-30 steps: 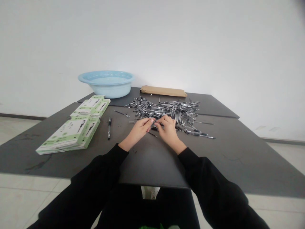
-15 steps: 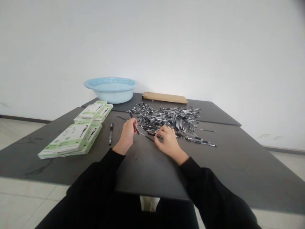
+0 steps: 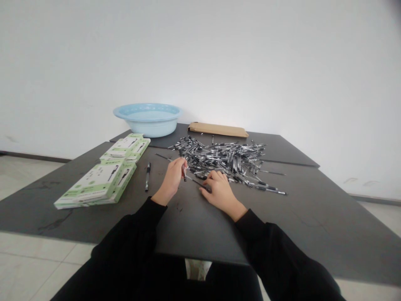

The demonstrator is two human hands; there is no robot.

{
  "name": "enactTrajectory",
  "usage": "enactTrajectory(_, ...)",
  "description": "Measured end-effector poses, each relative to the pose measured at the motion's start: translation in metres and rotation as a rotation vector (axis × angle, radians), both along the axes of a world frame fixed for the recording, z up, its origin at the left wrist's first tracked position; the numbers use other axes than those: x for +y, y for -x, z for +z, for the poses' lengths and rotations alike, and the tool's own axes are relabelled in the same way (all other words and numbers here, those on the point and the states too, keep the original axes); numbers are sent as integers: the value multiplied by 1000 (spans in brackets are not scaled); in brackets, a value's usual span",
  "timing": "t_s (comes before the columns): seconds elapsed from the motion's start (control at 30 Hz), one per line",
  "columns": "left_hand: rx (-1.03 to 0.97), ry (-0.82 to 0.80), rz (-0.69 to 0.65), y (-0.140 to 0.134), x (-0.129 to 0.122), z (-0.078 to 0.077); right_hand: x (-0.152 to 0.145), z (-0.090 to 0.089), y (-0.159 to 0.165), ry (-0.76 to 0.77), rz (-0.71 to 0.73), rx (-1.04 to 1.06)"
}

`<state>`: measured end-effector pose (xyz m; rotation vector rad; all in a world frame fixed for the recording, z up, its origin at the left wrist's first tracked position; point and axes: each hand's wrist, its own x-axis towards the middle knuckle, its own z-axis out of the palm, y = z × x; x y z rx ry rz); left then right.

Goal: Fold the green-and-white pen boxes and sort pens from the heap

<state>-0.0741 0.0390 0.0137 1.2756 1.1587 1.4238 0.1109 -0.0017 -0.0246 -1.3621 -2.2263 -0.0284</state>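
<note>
My left hand (image 3: pixel 171 179) is closed around a black-and-clear pen (image 3: pixel 184 174), whose end points down toward the table in front of the pile. Beside it, my right hand (image 3: pixel 221 193) pinches the near end of a thin dark pen refill (image 3: pixel 196 182) low over the tabletop. The refill slants from these fingers toward the pen in the left hand. Just beyond both hands spreads a large heap of pens (image 3: pixel 225 156). One single pen (image 3: pixel 148 176) lies apart, left of my left hand.
Green-and-white boxes (image 3: pixel 97 179) are stacked on the left of the dark table (image 3: pixel 282 234). A light blue basin (image 3: pixel 152 125) stands at the back left. Near the wall lies a flat brown cardboard piece (image 3: pixel 218 129). Several loose pens stick out from the heap's right side.
My right hand has lowered slightly, and its thumb and finger have come onto the refill's end. The left hand has shifted a little right, turning its pen more upright.
</note>
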Motion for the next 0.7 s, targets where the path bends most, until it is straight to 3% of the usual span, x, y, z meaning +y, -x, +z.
enactTrajectory(0.47,219,-91,-40,-5,-4,-1,4,-5,0,28,-22,-74)
enactTrajectory(0.7,222,-68,-42,-4,-1,-4,7,-8,4,26,-69,-167)
